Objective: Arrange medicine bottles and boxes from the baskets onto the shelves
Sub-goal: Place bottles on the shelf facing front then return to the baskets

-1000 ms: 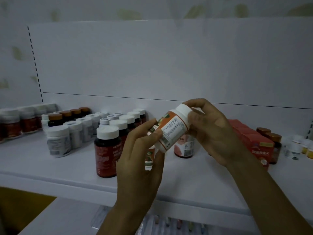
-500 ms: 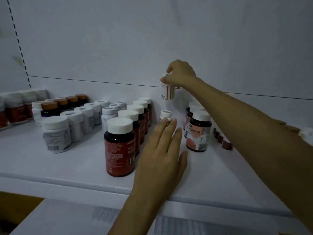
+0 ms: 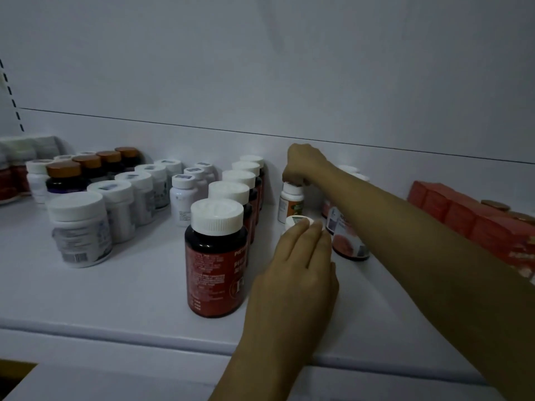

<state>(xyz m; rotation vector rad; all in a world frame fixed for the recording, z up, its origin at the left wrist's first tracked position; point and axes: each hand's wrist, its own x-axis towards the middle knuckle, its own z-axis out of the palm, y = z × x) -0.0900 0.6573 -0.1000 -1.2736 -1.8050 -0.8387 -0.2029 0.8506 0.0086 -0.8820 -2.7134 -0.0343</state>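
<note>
Two outstretched arms; right fingers (image 3: 290,174) tight on bottle cap (image 3: 293,187); left fingers (image 3: 304,236) flat, together.

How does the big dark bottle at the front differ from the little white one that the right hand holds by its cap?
The big dark bottle is far larger than the little white bottle. The dark one wears a red label; the white one an orange-and-green label. The dark one stands untouched near the front; the white one is farther back, its cap gripped by the right hand. Both are upright with white caps.
</note>
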